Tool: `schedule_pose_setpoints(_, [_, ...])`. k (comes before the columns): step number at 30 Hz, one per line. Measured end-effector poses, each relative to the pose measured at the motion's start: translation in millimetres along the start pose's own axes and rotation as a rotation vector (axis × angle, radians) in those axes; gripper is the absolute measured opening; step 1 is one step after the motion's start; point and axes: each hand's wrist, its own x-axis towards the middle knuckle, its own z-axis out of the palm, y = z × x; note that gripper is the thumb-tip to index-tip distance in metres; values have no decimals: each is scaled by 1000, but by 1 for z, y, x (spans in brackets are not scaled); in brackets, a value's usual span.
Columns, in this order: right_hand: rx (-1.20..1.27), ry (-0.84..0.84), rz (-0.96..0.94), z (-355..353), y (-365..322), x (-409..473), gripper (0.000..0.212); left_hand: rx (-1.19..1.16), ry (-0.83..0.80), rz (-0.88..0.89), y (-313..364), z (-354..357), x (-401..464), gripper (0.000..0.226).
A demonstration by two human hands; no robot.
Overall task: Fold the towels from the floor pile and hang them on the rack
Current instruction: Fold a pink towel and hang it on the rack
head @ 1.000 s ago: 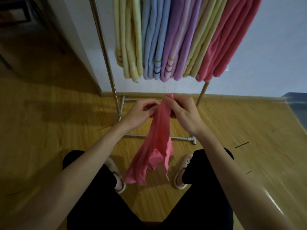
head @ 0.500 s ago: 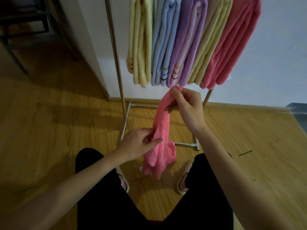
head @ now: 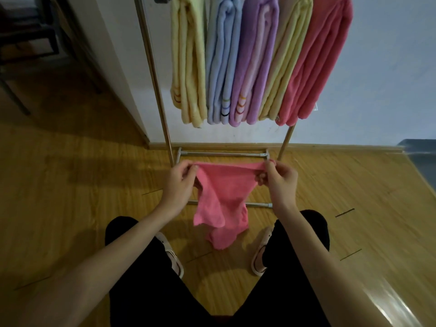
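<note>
**Pink towel stretched between both hands, rack straight ahead**

The person holds a soft pink terry towel by its top edge, one corner in each hand. The left hand pinches the left corner with thumb and curled fingers; the right hand pinches the right corner the same way. Between the hands the top edge runs taut from one side to the other, so the towel's held edge lies crosswise to the arms. The rest of the cloth hangs down below the hands, bunched and uneven, its lowest fold ending above the wooden floor between the person's feet.

Both hands sit at about the same height and equally far forward, so neither is the nearer one. Beyond them stands the metal hanging rack, with five folded towels on it: pale yellow, light blue, lilac, another pale yellow and coral pink.

The next fold likely depends on that crosswise edge: bringing one hand across to the other would halve the towel along its hanging length. The slack lower part may twist.
</note>
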Motion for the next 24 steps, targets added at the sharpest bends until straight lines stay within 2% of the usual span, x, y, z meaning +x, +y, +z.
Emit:
schedule_pose_setpoints(4, [-117,-17,103,-12,26,-13,22,-50,45,7,10,4,-2,16])
schedule_pose_setpoints(7, [-140,-84,168,-12,37,-23,5,-49,74,24,17,7,-3,17])
schedule_pose_setpoints(8, [-134,-112,164,-12,40,-26,13,-42,85,28,20,8,-3,17])
schedule_pose_setpoints(9, [-130,-153,133,-11,41,-29,18,-34,99,32,21,8,-2,18])
schedule_pose_setpoints(13, [-253,-272,-164,-9,49,-36,13,-6,144,58,29,4,-1,18])
schedule_pose_setpoints(16, [-324,-286,-229,-4,51,-44,19,2,176,73,35,0,-1,16])
schedule_pose_setpoints(20, [-374,-382,-402,1,47,-53,13,-24,206,13,35,0,2,16])
schedule_pose_setpoints(24, [-527,-433,-456,12,55,-54,19,-48,229,-11,40,1,6,15])
